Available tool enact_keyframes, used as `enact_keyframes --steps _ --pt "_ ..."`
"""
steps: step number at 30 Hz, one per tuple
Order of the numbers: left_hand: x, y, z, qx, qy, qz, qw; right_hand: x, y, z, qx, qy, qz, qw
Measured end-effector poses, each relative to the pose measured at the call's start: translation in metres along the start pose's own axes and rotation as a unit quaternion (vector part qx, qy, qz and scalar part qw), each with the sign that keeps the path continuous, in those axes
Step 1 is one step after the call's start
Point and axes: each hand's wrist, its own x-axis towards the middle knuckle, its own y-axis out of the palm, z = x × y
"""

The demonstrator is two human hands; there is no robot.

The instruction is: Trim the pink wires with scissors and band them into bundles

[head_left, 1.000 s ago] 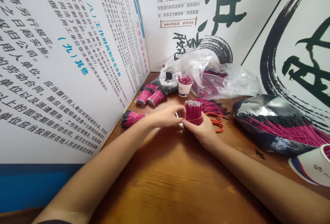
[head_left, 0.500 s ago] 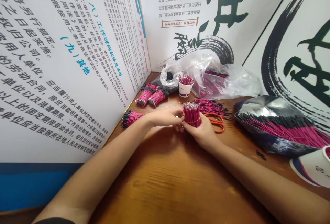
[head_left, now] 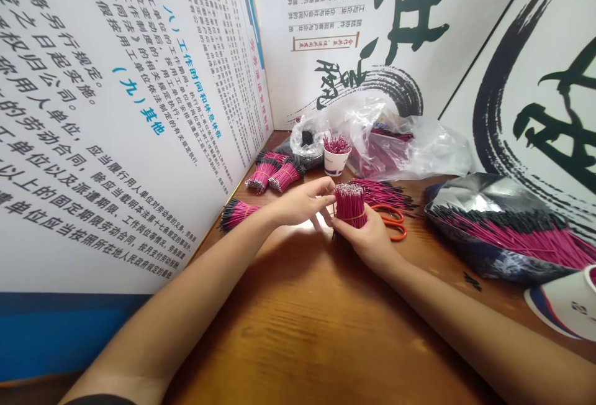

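My right hand point(head_left: 367, 238) is shut around the lower part of an upright bundle of magenta wires point(head_left: 350, 206), which has silver-tipped ends at the top and a thin orange band around its middle. My left hand point(head_left: 300, 203) is just left of the bundle, with its fingers spread and holding nothing. Its fingertips are at or very near the bundle's left side. Another banded bundle of magenta wires point(head_left: 237, 213) with black ends lies on the wooden table point(head_left: 316, 324), beyond my left wrist.
Two banded wire bundles point(head_left: 274, 172) lie near the wall, by a paper cup of wires point(head_left: 336, 158) and clear plastic bags point(head_left: 419, 150). Loose wires point(head_left: 382, 194), orange scissors point(head_left: 390, 222), a foil bag of wires point(head_left: 503, 231) and a tipped cup point(head_left: 565, 305) lie to the right.
My left hand has lifted and its fingers have opened, where earlier they were curled at the bundle's left side. My right hand still holds the bundle upright.
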Motion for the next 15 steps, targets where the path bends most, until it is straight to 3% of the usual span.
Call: enact_keyframes --steps 6,15 --pt "0.0004 0.0014 -0.0018 -0.011 0.04 -0.021 0.999 -0.0005 0.0001 0.0009 0.027 0.002 0.011 1.0" --pt "0.0044 0.0035 0.0029 -0.012 0.034 -0.048 0.998 0.0001 -0.001 0.0014 0.033 0.009 0.01 0.999"
